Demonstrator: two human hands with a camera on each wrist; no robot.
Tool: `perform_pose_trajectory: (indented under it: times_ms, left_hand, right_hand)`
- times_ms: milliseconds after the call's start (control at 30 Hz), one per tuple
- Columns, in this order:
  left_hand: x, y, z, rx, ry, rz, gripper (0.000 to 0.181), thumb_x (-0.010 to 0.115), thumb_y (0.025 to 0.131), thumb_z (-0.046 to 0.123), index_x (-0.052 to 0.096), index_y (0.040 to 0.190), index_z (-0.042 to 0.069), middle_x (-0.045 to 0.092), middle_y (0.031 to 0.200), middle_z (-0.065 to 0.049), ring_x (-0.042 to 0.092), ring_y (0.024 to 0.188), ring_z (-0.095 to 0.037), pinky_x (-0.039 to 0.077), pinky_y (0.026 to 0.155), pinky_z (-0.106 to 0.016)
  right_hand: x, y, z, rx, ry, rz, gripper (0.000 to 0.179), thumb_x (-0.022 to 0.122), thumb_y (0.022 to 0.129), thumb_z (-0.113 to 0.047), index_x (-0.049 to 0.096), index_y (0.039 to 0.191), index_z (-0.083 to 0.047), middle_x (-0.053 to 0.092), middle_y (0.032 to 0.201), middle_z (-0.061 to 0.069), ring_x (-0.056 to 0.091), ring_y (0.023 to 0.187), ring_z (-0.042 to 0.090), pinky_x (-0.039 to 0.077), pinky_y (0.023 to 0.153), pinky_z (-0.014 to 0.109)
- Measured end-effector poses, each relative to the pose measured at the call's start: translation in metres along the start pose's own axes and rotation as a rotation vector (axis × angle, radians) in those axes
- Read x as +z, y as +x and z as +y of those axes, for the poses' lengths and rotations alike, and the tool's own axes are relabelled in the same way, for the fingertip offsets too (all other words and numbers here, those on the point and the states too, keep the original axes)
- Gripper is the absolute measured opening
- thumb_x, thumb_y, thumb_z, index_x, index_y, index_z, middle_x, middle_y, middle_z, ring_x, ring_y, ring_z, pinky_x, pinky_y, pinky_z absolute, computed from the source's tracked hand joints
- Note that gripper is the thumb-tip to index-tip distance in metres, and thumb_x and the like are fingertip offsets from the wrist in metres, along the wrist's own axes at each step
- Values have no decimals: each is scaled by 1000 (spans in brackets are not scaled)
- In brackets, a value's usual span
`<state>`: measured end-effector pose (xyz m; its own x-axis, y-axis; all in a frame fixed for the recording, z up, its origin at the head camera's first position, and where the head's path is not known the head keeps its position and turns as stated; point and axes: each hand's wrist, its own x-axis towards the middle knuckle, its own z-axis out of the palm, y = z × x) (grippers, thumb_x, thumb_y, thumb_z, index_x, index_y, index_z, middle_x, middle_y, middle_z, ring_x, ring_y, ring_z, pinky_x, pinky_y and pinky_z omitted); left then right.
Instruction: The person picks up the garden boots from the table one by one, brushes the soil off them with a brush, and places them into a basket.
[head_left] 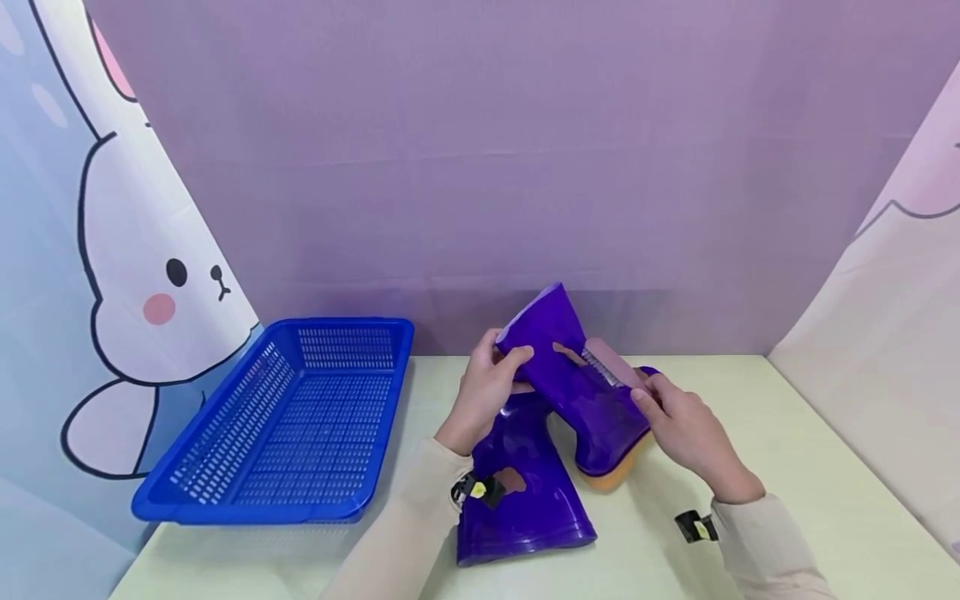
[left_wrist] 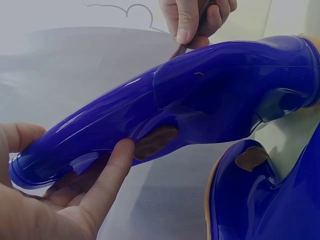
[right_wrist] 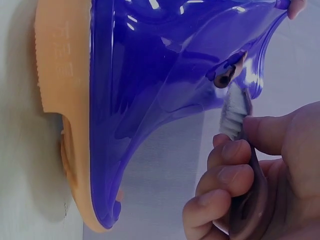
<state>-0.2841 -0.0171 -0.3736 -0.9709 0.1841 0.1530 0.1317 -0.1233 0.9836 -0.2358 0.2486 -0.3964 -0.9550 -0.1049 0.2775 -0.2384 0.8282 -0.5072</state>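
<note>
In the centre of the frame, a boot (head_left: 592, 417) is gripped near its shaft's rim by the left hand (head_left: 483, 385), whose other fingers are hidden behind the shaft in the head view. A brush (head_left: 617, 364) is held by its handle in the right hand (head_left: 690, 429), the handle largely covered by curled fingers; the boot's toe is partly masked there too. White bristles (right_wrist: 234, 112) are shown beside a brown patch (right_wrist: 222, 80); whether it is touched cannot be told. Glossy, pliable purple plastic is seen, with an orange sole (right_wrist: 65, 65) ridged along its edge. Below, a second boot (head_left: 525, 517) is laid on the pale worktop (head_left: 787, 467), its foot partly covered by the first and its own brown mark (head_left: 512, 481) partly obscured by a wrist camera (head_left: 491, 492). At left, a blue basket (head_left: 247, 512) is formed of slotted plastic.
</note>
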Motion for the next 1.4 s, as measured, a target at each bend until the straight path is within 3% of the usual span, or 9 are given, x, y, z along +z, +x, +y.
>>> perform_pose_trajectory:
  times_ms: [200,467,733,1000,1400]
  left_hand:
    - [-2,0,-1,4,-12,-3,29,60,102,19,52,125,5,65,114,-15,71,95,-21,63,84,-45]
    - [-1,-1,1,2,4,9,30,61,101,22,53,126,6,66,116,-15,72,94,-21,63,84,-44]
    - [1,-1,-1,-2,31,7,30,62,101,23,55,126,8,68,116,-16,73,96,-22,63,84,-43]
    - [2,-1,-2,5,18,4,30,61,102,22,54,127,7,68,118,-18,74,97,-25,63,83,-43]
    - [2,-1,-1,5,14,2,30,62,101,21,54,126,6,68,114,-18,73,94,-21,64,83,-43]
  right_hand:
    - [0,2,-1,-26,28,28,26,46,110,-29,57,102,-6,45,69,0,45,61,15,36,54,30]
    - [11,4,-5,-115,98,93,24,50,109,-30,63,114,-10,46,70,-3,40,58,8,35,53,25]
    - [25,2,-12,-154,151,148,22,53,108,-27,66,112,-10,58,75,1,44,62,7,37,55,25]
    - [31,0,-16,-147,153,120,21,52,108,-26,67,109,-11,58,75,-1,44,60,6,36,52,24]
    - [27,2,-13,-97,57,135,24,52,108,-32,66,108,-13,58,80,-1,49,68,13,38,60,26]
